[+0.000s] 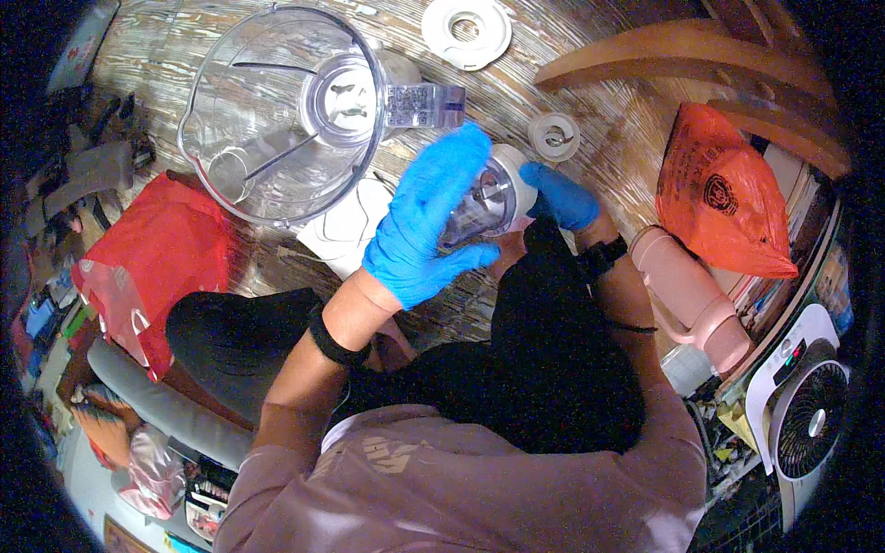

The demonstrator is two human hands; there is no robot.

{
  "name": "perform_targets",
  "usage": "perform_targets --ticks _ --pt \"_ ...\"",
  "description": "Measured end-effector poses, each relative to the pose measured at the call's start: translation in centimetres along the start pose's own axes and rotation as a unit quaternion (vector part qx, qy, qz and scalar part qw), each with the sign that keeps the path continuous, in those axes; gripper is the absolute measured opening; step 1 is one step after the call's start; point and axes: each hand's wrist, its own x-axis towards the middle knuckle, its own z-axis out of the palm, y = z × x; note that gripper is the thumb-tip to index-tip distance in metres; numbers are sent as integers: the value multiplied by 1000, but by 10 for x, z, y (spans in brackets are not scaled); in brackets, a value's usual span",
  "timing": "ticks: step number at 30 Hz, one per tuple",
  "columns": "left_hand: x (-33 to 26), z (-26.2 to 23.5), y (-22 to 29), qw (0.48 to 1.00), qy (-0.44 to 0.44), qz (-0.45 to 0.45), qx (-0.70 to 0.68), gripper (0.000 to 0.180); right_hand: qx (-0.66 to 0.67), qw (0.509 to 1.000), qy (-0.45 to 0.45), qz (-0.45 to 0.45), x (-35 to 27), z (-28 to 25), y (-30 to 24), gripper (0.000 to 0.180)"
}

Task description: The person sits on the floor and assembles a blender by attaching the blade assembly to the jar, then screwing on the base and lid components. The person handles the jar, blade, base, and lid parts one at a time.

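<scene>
Both my hands wear blue gloves. My left hand (426,221) wraps over a small clear grinder jar (481,205) with a metal blade inside and a white base, held on its side above my lap. My right hand (560,195) grips the jar's white base end from the right. A large clear blender jug (277,115) lies on the wooden floor to the upper left, a smaller clear cup (346,97) resting against it. A white folded cloth (348,230) lies just under my left hand.
A white ring lid (466,30) and a small white cap (554,135) lie on the floor ahead. A red bag (152,258) is at left, an orange bag (724,198) and pink bottle (693,295) at right, and a white fan (807,415) at lower right.
</scene>
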Motion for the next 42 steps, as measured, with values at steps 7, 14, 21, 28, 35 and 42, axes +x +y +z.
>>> perform_targets --ticks 7,14,21,28,35,42 --pt "0 0 7 884 84 -316 -334 95 -95 992 59 54 5 -9 1 48" --pt "5 1 4 1000 -1 9 -1 101 -84 995 20 -43 16 4 2 48" --pt "0 0 4 885 68 -327 -324 106 70 996 52 -4 18 -2 8 51" --pt "-1 -5 3 999 -28 9 29 95 -105 992 -52 -46 31 -11 13 51" --pt "-6 10 6 912 91 -248 -315 110 94 994 -46 -10 29 -9 15 54" --pt "-12 8 -3 996 -20 -86 17 92 -197 978 -66 -21 31 -3 7 45"
